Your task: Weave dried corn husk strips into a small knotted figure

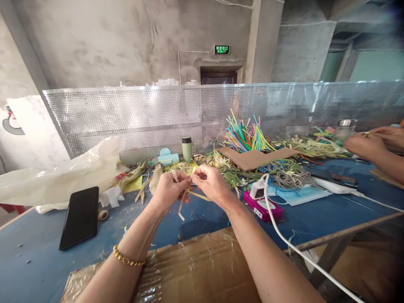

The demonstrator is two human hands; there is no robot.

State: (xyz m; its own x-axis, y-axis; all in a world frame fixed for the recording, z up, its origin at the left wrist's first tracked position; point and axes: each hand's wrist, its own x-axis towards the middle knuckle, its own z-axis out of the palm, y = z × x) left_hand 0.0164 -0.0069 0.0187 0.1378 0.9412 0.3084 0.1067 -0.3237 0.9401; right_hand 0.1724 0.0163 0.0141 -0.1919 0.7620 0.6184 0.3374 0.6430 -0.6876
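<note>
My left hand (pixel 168 188) and my right hand (pixel 211 184) meet above the blue table, fingertips pinched close together. Between them are thin pale yellow, straw-like strips (pixel 181 211). One end dangles below the left fingers, and another sticks out to the right under the right hand. A short pale end also shows above each hand. The fingers hide the spot where the strips come together. A gold bead bracelet (pixel 128 258) is on my left wrist. Just beyond the hands lie dried husk pieces (pixel 154 179) and a green tumbler with a black lid (pixel 187 149).
A black phone (pixel 79 218) lies left beside plastic sheeting (pixel 57 176). Right of my hands are a magenta power strip (pixel 263 207), a white charging cable (pixel 274 223), cardboard (pixel 255 159) and colourful stems (pixel 243 136). Another person's hands (pixel 366 145) work at far right.
</note>
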